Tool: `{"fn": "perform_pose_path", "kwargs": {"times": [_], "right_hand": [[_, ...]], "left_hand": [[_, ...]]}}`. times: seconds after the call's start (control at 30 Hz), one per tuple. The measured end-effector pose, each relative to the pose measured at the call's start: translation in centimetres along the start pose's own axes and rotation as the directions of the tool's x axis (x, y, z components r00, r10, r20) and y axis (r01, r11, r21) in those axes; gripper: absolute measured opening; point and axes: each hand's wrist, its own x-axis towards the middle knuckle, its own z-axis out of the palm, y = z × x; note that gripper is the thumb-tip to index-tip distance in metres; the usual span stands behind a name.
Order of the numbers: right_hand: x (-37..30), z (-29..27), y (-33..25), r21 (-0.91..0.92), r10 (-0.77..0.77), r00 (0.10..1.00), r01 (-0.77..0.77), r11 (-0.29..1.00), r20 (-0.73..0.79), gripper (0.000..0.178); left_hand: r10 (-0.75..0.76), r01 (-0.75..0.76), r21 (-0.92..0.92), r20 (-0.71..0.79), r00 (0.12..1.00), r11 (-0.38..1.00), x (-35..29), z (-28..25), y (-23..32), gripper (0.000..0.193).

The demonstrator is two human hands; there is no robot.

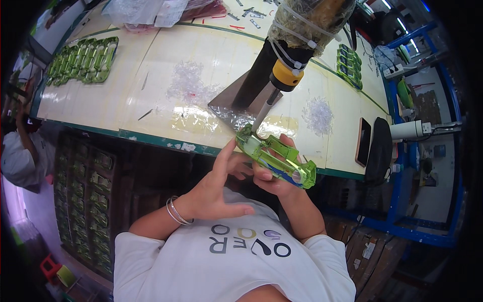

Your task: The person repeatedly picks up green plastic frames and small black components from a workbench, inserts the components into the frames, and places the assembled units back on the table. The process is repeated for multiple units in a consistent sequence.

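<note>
My right hand (274,176) grips a translucent green plastic housing (275,156) with a blue strip along its lower side, held tilted just off the near table edge. The metal tip of a hanging powered screwdriver (282,75), black with a yellow collar and wrapped in tape and cable ties, touches the housing's upper left end. My left hand (219,189), with thin bangles on the wrist, is spread with its fingers apart and rests against the left end of the housing and the right hand's fingers.
A pale yellow worktable (126,95) with a green edge carries rows of green housings (83,60) at the far left and more green housings (349,63) at the right, heaps of clear plastic scraps (188,80), a phone (363,142). Stacked green parts (85,201) sit under the table. Another person (20,146) is at the left.
</note>
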Motion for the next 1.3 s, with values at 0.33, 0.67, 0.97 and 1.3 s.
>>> {"fn": "perform_pose_path", "kwargs": {"times": [0.33, 0.67, 0.97, 1.3], "right_hand": [[-3.6, -0.4, -1.8, -0.118, -0.112, 0.936, 0.076, 0.990, -0.335, 0.057], [-9.3, -0.2, -23.8, -0.906, -0.934, 0.305, -0.313, -0.284, 0.187, 0.034], [-8.5, -5.6, -30.4, -0.191, -0.617, 0.525, -0.650, -0.735, 0.586, 0.040], [-9.0, -4.3, -22.7, -0.424, -0.640, 0.349, -0.523, -0.739, 0.685, 0.028]], "left_hand": [[-0.248, 0.230, -0.157, -0.110, 0.962, 0.960, -1.2, 0.7, -2.3, 0.087], [-0.269, 0.239, -0.124, -0.378, 0.886, 0.963, -1.8, -0.3, -2.7, 0.041], [-0.153, 0.266, 0.048, -0.715, 0.682, 0.963, -2.2, -5.3, -1.4, 0.017], [0.422, 0.720, 0.679, -0.616, 0.665, -0.142, -3.1, -26.9, -3.7, 0.037]]}}
